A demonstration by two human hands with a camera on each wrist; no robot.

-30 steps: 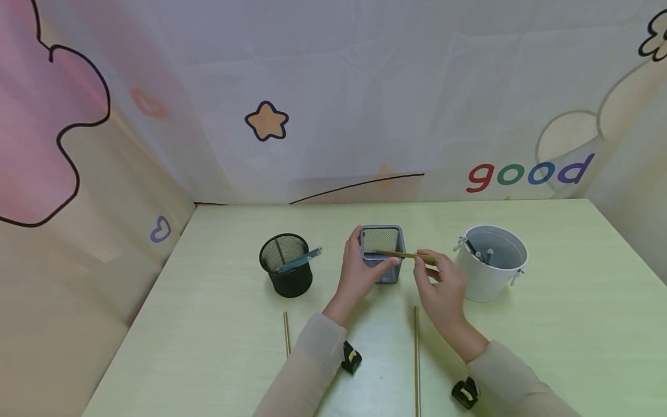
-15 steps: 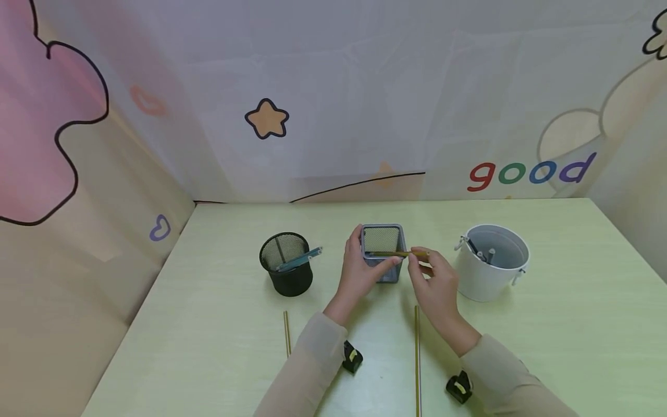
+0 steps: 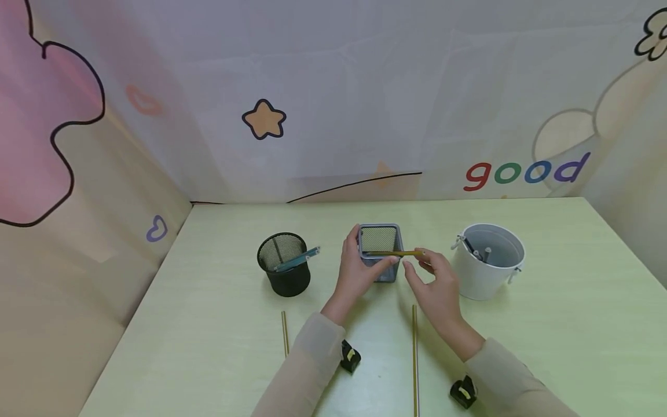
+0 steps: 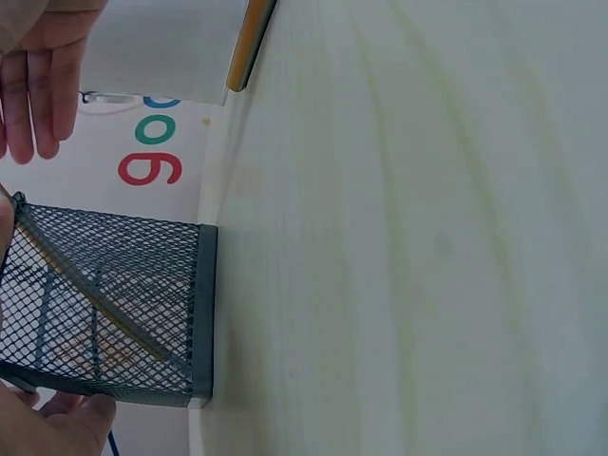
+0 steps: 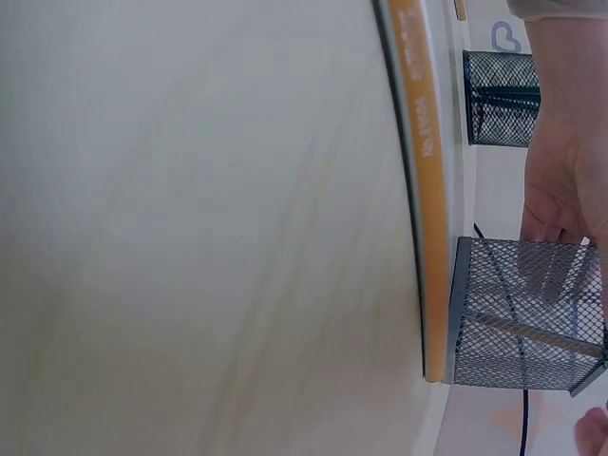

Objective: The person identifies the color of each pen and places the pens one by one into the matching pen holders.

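Observation:
My left hand holds a square grey mesh pen holder by its sides, thumb across the front rim. A yellow pencil slants inside the pen holder, its upper end sticking out past the right rim. In the left wrist view, the pencil's lower part shows through the mesh. My right hand is just right of that end, thumb and fingers spread apart. Its fingers appear straight in the left wrist view, clear of the pencil.
A round black mesh cup with blue pencils stands left. The white bucket, holding dark and grey pencils, stands right. Yellow pencils lie on the table in front, one near the middle and one left. Small black devices sit beside the sleeves.
The pencil has slid left and deeper into the pen holder. My right hand has followed it leftward, then let go, thumb now away from it. The left hand keeps its hold.

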